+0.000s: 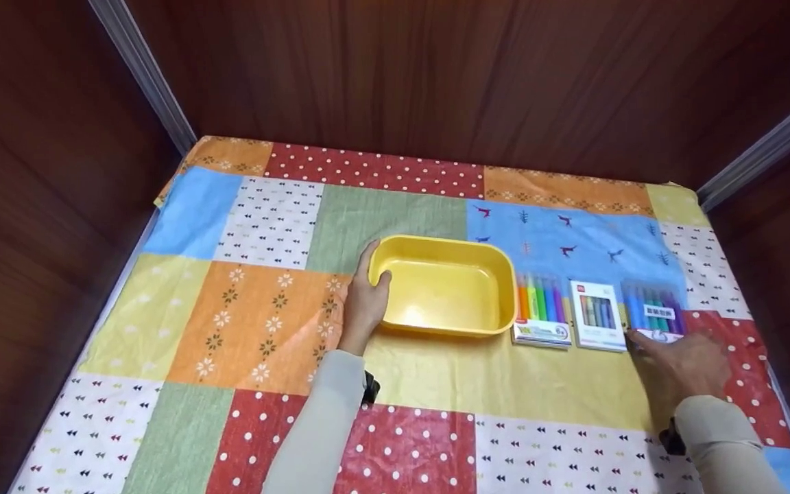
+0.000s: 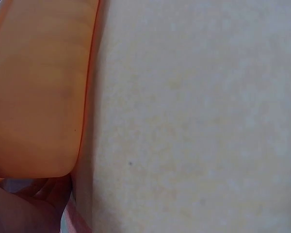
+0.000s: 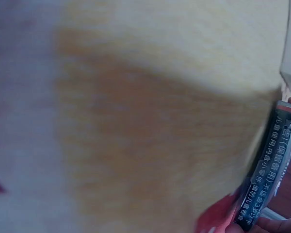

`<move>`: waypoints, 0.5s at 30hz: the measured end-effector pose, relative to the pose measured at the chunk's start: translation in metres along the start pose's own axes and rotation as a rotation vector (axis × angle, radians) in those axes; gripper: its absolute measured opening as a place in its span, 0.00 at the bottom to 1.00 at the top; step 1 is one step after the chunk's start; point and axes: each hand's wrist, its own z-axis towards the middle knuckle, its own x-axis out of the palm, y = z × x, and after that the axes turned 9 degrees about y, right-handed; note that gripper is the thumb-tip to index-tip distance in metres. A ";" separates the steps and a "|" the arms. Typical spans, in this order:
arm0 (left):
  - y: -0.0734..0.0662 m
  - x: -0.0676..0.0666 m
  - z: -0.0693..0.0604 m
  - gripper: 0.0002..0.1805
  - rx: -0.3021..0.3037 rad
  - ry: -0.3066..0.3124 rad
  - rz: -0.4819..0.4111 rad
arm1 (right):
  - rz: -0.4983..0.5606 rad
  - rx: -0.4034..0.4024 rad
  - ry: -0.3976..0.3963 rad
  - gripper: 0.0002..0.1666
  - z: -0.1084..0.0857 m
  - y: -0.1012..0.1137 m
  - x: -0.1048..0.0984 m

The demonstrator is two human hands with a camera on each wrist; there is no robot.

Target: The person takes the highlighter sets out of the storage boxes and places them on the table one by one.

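A yellow plastic basin (image 1: 446, 329) stands in the middle of the patterned cloth. My left hand (image 1: 365, 302) grips its left wall, thumb over the rim and fingers along the outside; the left wrist view shows the basin's side (image 2: 39, 97) with the hand (image 2: 31, 206) at its end. On the right, my right hand (image 1: 690, 360) holds the near end of a pack of blue, green and purple markers (image 1: 655, 309). Fingers sit at both ends of the pack's dark printed edge (image 3: 266, 170) in the right wrist view. The hand hides part of this pack.
Between basin and right hand lie a pack of rainbow-coloured markers (image 1: 541, 309), close against the basin, and a white box with a window (image 1: 599, 315). Dark wood-like panels (image 1: 340, 82) enclose the table at the back and sides.
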 end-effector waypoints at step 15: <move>0.006 -0.012 0.015 0.33 -0.004 -0.025 0.019 | -0.078 -0.093 0.063 0.75 0.004 0.023 0.004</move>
